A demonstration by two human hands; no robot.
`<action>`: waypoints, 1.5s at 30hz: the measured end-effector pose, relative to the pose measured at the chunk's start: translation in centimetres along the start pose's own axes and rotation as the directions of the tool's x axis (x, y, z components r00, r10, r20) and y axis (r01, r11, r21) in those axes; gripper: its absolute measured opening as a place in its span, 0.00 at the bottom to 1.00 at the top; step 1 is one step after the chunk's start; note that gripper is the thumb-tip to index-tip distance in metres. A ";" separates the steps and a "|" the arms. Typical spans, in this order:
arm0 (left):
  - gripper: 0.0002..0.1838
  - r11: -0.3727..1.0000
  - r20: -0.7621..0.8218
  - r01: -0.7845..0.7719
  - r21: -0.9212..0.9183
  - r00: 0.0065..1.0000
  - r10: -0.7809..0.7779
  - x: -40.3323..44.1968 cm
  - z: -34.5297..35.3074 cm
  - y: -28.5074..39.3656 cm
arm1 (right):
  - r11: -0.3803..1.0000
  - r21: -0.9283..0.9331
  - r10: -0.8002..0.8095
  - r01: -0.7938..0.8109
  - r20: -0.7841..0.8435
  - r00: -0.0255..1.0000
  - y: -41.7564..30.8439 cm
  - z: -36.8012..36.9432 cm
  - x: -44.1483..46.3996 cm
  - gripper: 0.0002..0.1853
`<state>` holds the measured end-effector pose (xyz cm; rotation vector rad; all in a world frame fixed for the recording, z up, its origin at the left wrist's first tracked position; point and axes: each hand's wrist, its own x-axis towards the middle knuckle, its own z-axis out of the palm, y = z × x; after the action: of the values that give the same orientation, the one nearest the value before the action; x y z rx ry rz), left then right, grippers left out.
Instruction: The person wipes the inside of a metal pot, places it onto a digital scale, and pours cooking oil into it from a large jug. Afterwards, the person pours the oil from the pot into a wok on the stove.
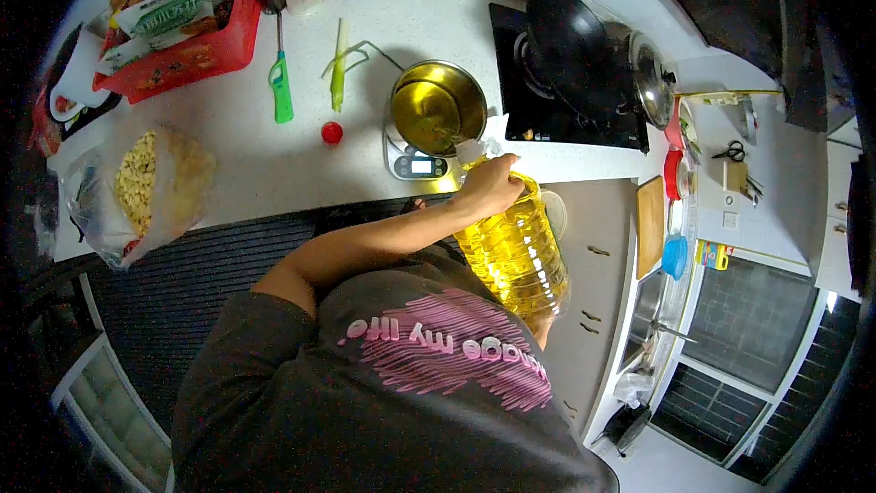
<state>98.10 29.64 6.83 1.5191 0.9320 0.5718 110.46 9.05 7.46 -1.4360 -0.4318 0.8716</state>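
Observation:
My left hand (493, 188) is closed round the upper part of a large clear bottle of yellow oil (516, 251). Partly hidden behind the bottle's base, my right hand (540, 321) holds it from below. The bottle tilts forward, its mouth at the near right rim of a metal pot (438, 108). Yellow liquid lies in the pot, and a thin stream seems to fall near the mouth. Under the pot is a kitchen scale (421, 167) with a lit display. A red cap (332, 133) rests on the counter to the left.
Left on the counter (274, 160) are a green lighter (281, 91), a green onion stalk (338, 73), a red basket (196, 59) of packets, and a bag of pale pieces (137, 184). A black wok (570, 50) stands on the stove (575, 135) at right, beside a glass lid (652, 82).

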 end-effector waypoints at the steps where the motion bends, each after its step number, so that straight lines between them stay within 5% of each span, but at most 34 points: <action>1: 0.26 1.000 0.013 0.015 -0.002 1.000 -0.015 -0.1 -0.2 0.3 | 1.000 -0.003 -0.002 0.002 0.000 1.000 0.0 0.0 0.0 0.22; 6: 0.26 0.997 0.012 0.049 -0.051 0.999 -0.048 -0.1 0.0 0.1 | 1.000 -0.011 -0.010 0.010 0.004 1.000 0.2 0.0 0.1 0.22; 12: 0.25 0.995 -0.084 -0.094 0.019 0.992 0.096 0.3 0.6 -0.8 | 0.999 -0.041 -0.025 0.026 0.014 1.000 -0.1 0.1 0.4 0.22; 15: 0.25 1.000 -0.005 0.007 -0.007 1.000 -0.007 -0.1 -0.5 0.6 | 0.997 -0.064 -0.035 0.036 0.018 0.999 -0.5 0.6 0.3 0.22; 23: 0.24 0.999 -0.037 -0.039 0.016 0.999 0.040 0.2 -0.3 0.1 | 0.982 -0.161 -0.091 0.098 0.049 0.995 -1.1 1.3 0.6 0.22; 33: 0.25 0.997 0.002 0.005 -0.081 1.000 -0.005 -0.2 -1.7 2.0 | 1.000 -0.022 0.012 -0.011 0.071 0.997 1.3 0.3 1.8 0.26; 45: 0.23 0.987 -0.180 -0.125 -0.101 0.978 0.105 0.0 -1.5 2.0 | 0.998 -0.009 0.060 -0.059 0.092 0.994 1.3 1.2 2.4 0.28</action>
<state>97.36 30.58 9.03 1.4449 0.9326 0.8388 110.83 11.49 5.83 -1.4246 -0.4634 0.9883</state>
